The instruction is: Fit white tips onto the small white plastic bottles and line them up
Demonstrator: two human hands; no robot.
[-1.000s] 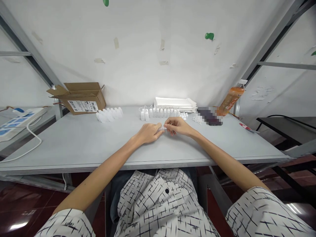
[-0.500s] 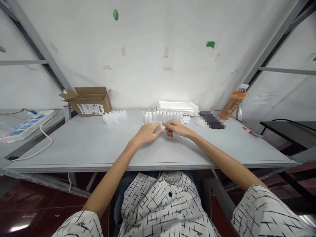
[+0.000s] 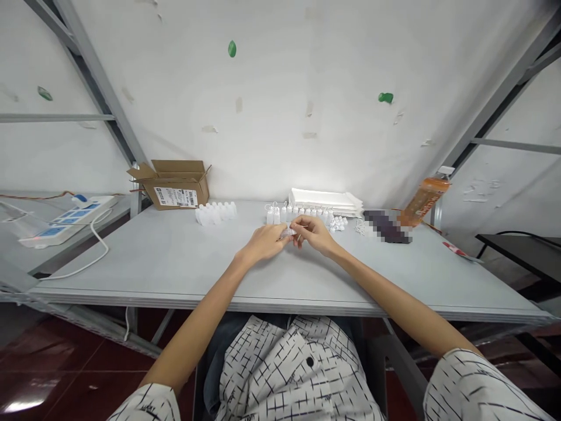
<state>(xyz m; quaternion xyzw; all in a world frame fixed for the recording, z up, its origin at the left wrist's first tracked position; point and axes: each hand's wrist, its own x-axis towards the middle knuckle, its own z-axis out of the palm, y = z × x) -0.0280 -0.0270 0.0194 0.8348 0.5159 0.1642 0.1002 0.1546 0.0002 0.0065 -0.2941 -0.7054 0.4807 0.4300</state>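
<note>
My left hand [image 3: 263, 241] is closed around a small translucent squeeze bottle [image 3: 287, 232], which lies sideways just above the table. At the bottle's right end, the fingers of my right hand [image 3: 316, 236] pinch its tip; whether a separate cap is between them is hidden. Behind my hands stands a row of white capped bottles [image 3: 276, 216], several with loops on top. Right of that row lies a heap of small white caps [image 3: 338, 223], and beyond it a pile of thin white loops [image 3: 362, 227]. Uncapped translucent bottles [image 3: 215, 213] stand grouped at the left.
An open cardboard box [image 3: 182, 186] is at the back left, and a stack of white sheets [image 3: 326, 202] lies against the wall. A blurred dark object [image 3: 388, 227] and a tilted orange drink bottle [image 3: 425, 197] are at the right. A power strip [image 3: 70, 222] sits far left.
The camera view has tilted, so everything sits lower and further right. My right fingers have curled more around the bottle's end, and more of the bottle shows between my hands.
</note>
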